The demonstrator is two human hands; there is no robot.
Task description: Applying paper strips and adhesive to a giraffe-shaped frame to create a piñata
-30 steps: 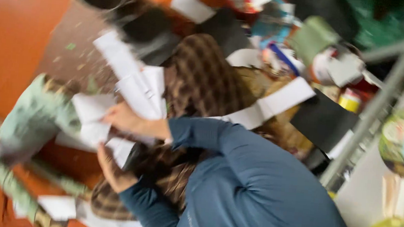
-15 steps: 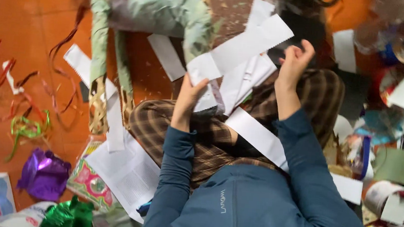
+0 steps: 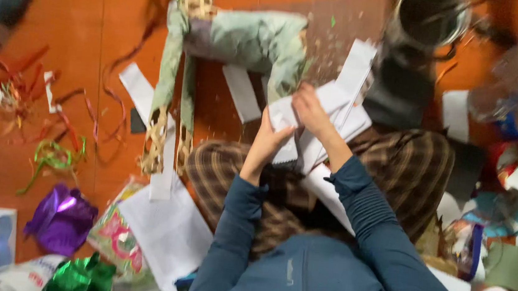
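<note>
I sit on an orange floor in plaid trousers and a blue top. My left hand (image 3: 270, 141) and my right hand (image 3: 311, 109) both grip a bunch of white paper strips (image 3: 343, 109) above my knees. My left hand holds the lower left part of the bunch. My right hand pinches it from above, a little farther out. Just beyond the hands stands a papier-mache animal figure (image 3: 237, 37) with a pale green body and striped legs, and the paper bunch nearly touches its rear.
Loose white strips (image 3: 242, 93) lie on the floor. Coloured ribbons (image 3: 52, 152), purple foil (image 3: 62, 219), green foil (image 3: 79, 276) and a white sheet (image 3: 166, 237) sit at the left. A dark pot (image 3: 429, 17) stands at top right, with paper clutter along the right side.
The view has swung round, so the animal figure now sits straight ahead. My hands have come closer together on the paper bunch, which was spread wider half a second ago.
</note>
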